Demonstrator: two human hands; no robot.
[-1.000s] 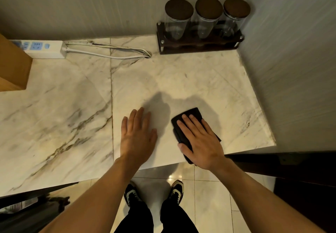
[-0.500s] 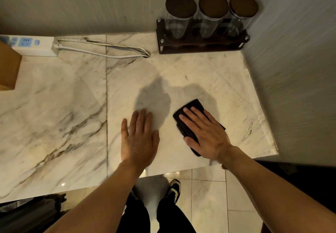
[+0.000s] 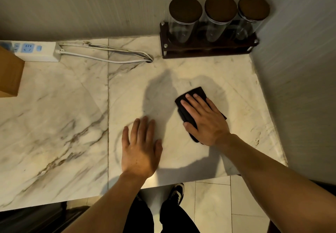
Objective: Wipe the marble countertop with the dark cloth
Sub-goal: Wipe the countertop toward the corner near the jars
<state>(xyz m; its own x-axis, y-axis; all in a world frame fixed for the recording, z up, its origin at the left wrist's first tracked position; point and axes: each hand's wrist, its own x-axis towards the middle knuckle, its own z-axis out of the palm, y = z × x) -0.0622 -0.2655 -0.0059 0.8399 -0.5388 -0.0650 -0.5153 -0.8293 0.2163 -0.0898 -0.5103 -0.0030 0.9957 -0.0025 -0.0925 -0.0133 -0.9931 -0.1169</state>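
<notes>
A folded dark cloth [image 3: 197, 93] lies flat on the white marble countertop [image 3: 54, 114], right of centre. My right hand [image 3: 205, 121] presses down on the cloth with fingers spread and covers most of it; only the far corner and edges show. My left hand [image 3: 141, 149] rests palm down on the bare marble to the cloth's left, fingers slightly apart, holding nothing.
A dark wooden rack [image 3: 209, 48] with three lidded glass jars stands in the back right corner. A white power strip [image 3: 34, 51] and its cables [image 3: 109, 56] lie along the back wall. A cardboard box [image 3: 9, 74] sits at the left edge. A wall closes the right side.
My right hand has slid the cloth away from the front edge, farther onto the counter. My left hand has stayed flat in about the same spot.
</notes>
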